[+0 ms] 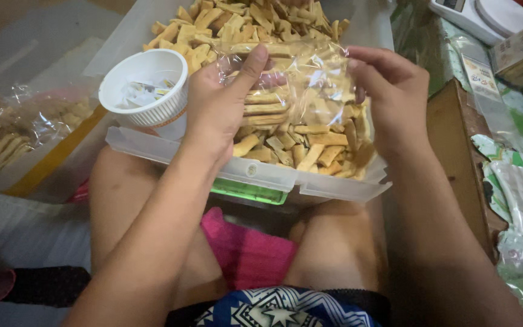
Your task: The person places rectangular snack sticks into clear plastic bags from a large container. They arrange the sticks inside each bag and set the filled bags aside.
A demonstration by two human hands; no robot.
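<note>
- Resting on the lap: clear plastic bin [255,172] of biscuit sticks [310,142].
- Left hand [216,106] and right hand [394,97] raised, each grip pinching clear bag [298,79] over bin.
- White cup [146,88] left.

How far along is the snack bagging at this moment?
Done: one filled clear plastic bag lies at the left. In hand: left hand and right hand hold a clear plastic bag already holding some sticks. Left: the clear plastic tub is full of tan biscuit sticks.
</note>
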